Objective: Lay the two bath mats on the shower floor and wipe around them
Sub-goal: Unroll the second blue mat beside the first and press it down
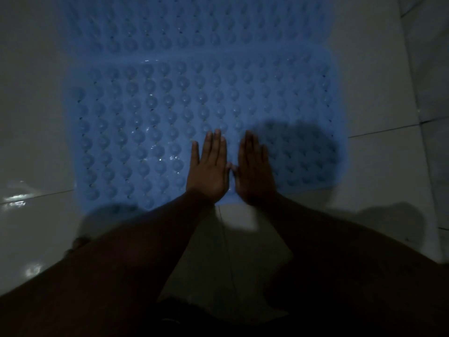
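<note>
- the near mat (pixel 150 117), blue and studded with round bumps, is seen lying flat on the tiled shower floor (pixel 31 117)
- the far mat (pixel 189 25), of the same blue, is laid just beyond the near mat's far edge; the two edges meet, though whether they only touch or overlap cannot be told in the dim light
- the left hand (pixel 207 171) is pressed palm down on the near mat by its near edge, fingers straight and held close together
- the right hand (pixel 255 173) is laid flat just beside it on the same mat, fingers likewise straight; nothing is gripped by either hand
- the laying step is judged nearly done, with the near mat being smoothed down
- the wiping is judged not yet begun: no cloth is seen, and wet glints are seen on the tiles left of the near mat
</note>
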